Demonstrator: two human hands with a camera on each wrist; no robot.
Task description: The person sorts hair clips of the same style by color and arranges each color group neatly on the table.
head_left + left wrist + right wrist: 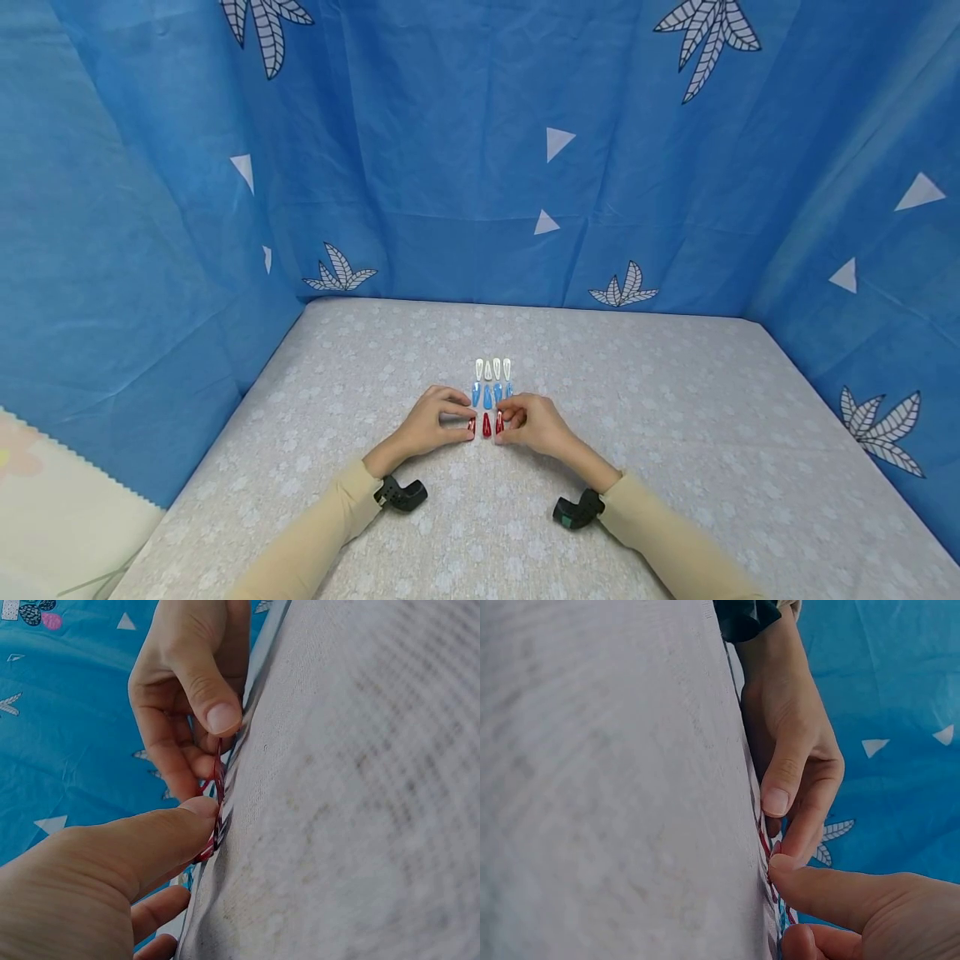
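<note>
Small snap hair clips lie in rows on the table. At the back is a row of several white hair clips (497,368), and before it a row of several blue hair clips (487,397). Nearest me is a row of red ones. My left hand (427,423) pinches the left red hair clip (472,427) by its ends, between thumb and fingertips. Likewise my right hand (536,427) pinches the right red hair clip (499,423). Between the hands lies a middle red hair clip (487,426), untouched. In both wrist views the fingers partly hide the clips.
A pale floral cloth covers the table (645,400). Blue patterned curtains (465,150) hang behind it and along both sides. Each wrist wears a black band, the left band (403,495) and the right band (577,510), both close above the tabletop.
</note>
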